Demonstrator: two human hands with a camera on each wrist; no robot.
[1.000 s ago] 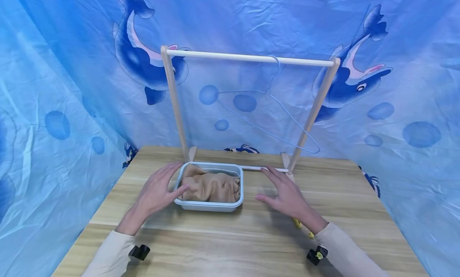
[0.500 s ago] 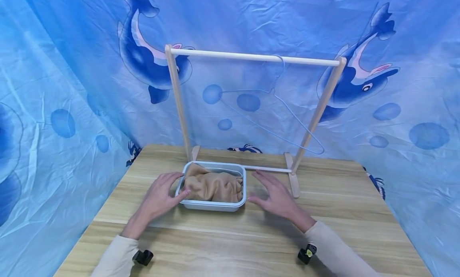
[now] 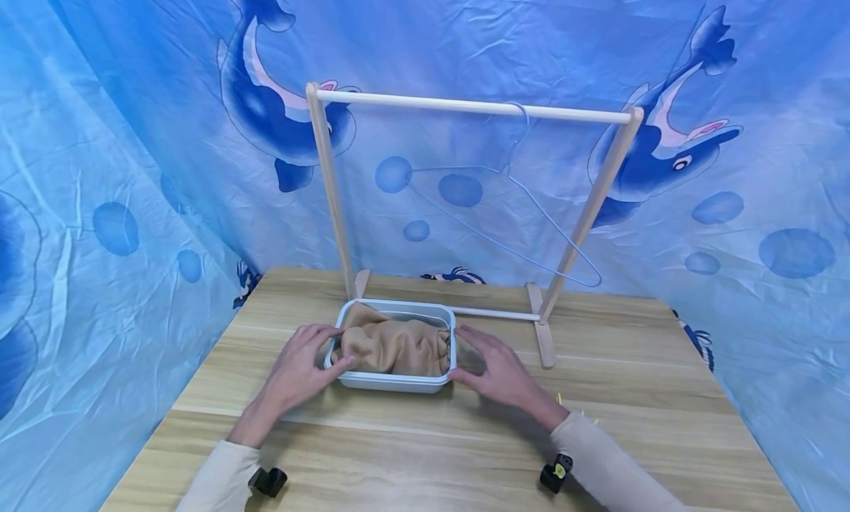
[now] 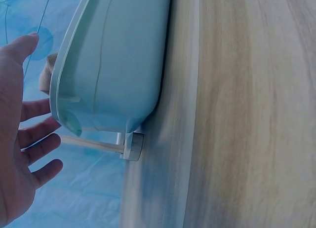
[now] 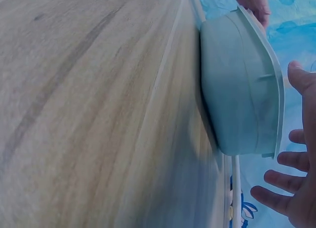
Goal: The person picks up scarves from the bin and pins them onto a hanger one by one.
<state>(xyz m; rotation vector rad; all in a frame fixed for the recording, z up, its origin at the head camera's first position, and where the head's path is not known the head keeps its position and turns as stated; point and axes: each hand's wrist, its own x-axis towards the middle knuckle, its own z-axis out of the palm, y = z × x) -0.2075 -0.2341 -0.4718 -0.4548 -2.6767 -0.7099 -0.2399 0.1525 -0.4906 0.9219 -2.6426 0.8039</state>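
A pale blue plastic basin (image 3: 392, 384) stands on the wooden table with a crumpled brown cloth (image 3: 398, 346) inside it. My left hand (image 3: 300, 368) is at the basin's left end, thumb over the near left corner and fingertips right at the rim. On the opposite side, my right hand (image 3: 496, 370) has its thumb and fingertips close to the right rim. Both hands have their fingers spread and loosely bent. In the left wrist view the basin's side wall (image 4: 128, 60) shows beside the fingers (image 4: 42, 149). The right wrist view shows the basin (image 5: 237, 85) resting on the tabletop.
Behind the basin rises a wooden clothes rack (image 3: 328, 187) with a white top bar (image 3: 425, 103). A pale wire hanger (image 3: 544, 213) hangs from that bar. The rack's right foot (image 3: 545, 344) reaches forward on the table (image 3: 412, 453). Blue dolphin-print sheeting (image 3: 166, 128) surrounds the table.
My right hand has moved left, from apart from the basin up to its right rim. The left hand has stayed at the left rim. The head view has shifted slightly.
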